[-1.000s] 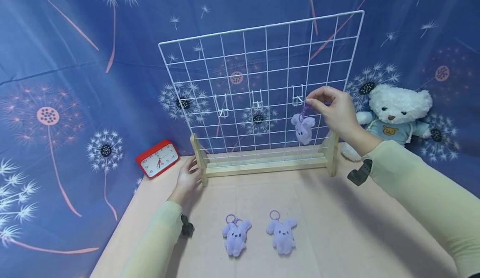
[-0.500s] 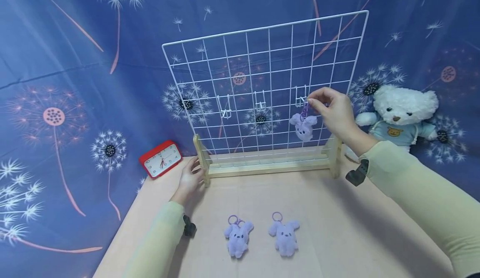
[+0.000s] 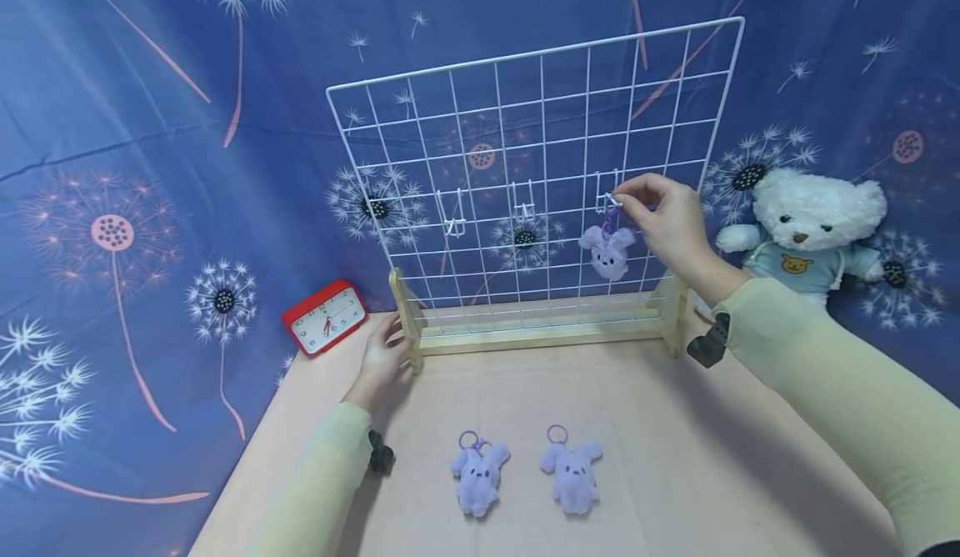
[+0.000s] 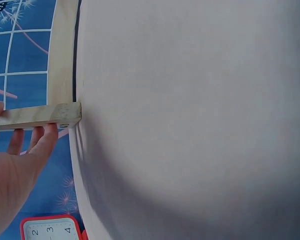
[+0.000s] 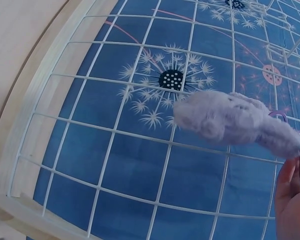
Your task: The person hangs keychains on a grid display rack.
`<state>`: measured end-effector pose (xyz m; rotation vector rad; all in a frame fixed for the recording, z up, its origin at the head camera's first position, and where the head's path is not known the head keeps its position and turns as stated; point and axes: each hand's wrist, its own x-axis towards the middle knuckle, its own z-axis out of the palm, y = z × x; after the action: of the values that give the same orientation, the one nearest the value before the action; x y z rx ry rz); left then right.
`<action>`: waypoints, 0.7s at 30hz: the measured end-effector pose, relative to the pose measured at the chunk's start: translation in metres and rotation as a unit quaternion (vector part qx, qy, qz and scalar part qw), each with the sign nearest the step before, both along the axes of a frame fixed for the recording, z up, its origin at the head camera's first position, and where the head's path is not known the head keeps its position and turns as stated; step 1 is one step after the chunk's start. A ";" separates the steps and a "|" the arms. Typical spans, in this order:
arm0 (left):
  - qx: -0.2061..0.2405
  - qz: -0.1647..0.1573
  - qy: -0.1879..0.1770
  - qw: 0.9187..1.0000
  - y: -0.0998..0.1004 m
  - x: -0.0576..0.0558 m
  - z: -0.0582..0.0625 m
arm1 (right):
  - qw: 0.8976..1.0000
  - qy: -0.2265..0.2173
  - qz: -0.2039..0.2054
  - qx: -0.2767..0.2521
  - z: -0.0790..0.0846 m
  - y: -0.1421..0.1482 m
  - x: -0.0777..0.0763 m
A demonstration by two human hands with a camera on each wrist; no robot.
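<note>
My right hand [image 3: 667, 215] pinches the purple strap at the top of a fluffy lilac plush keychain [image 3: 609, 253]. Its fingertips are right at the tip of the right white hook [image 3: 602, 204], and the plush dangles below in front of the white wire grid rack [image 3: 540, 54]. The right wrist view shows the same plush [image 5: 230, 117] from the side, with the fingertips at its ring end. Low on the left, my left hand [image 3: 381, 358] grips the rack's wooden end support [image 4: 40, 115], thumb on one side and fingers on the other.
Two more lilac plush keychains [image 3: 478, 482] lie on the table [image 3: 675, 457] in front. Two other hooks [image 3: 454, 225] hang on the grid's left and middle. A red clock [image 3: 326, 319] stands left of the rack, a white teddy bear [image 3: 817, 207] right of it.
My right hand has brought the keychain's strap leftward, closer to the right hook's tip. The left hand stays on the wooden support. The head view has shifted slightly.
</note>
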<state>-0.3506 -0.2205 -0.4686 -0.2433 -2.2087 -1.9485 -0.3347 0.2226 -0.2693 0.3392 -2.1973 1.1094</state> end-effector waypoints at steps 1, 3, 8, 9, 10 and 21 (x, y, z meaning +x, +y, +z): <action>0.001 -0.001 0.006 1.000 0.000 0.000 0.000 | 1.000 0.003 -0.001 -0.001 0.000 0.000 -0.001; 0.000 0.000 0.007 1.000 0.000 0.001 -0.001 | 1.000 0.009 -0.005 -0.003 0.000 -0.001 -0.003; -0.024 0.020 -0.030 0.999 0.002 -0.001 0.001 | 1.000 0.023 -0.017 -0.004 -0.001 -0.003 -0.007; -0.025 0.021 -0.036 0.999 0.002 -0.001 0.002 | 0.999 0.026 -0.019 -0.004 -0.002 -0.003 -0.008; -0.025 0.021 -0.043 0.999 0.002 -0.002 0.003 | 0.999 0.028 -0.021 -0.005 -0.002 -0.004 -0.009; -0.017 0.025 -0.039 0.999 0.003 -0.001 0.002 | 0.998 0.042 -0.026 -0.026 -0.008 -0.003 -0.009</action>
<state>-0.3511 -0.2170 -0.4663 -0.1182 -2.2755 -1.9273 -0.3441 0.2197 -0.2774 0.2979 -2.0881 1.1016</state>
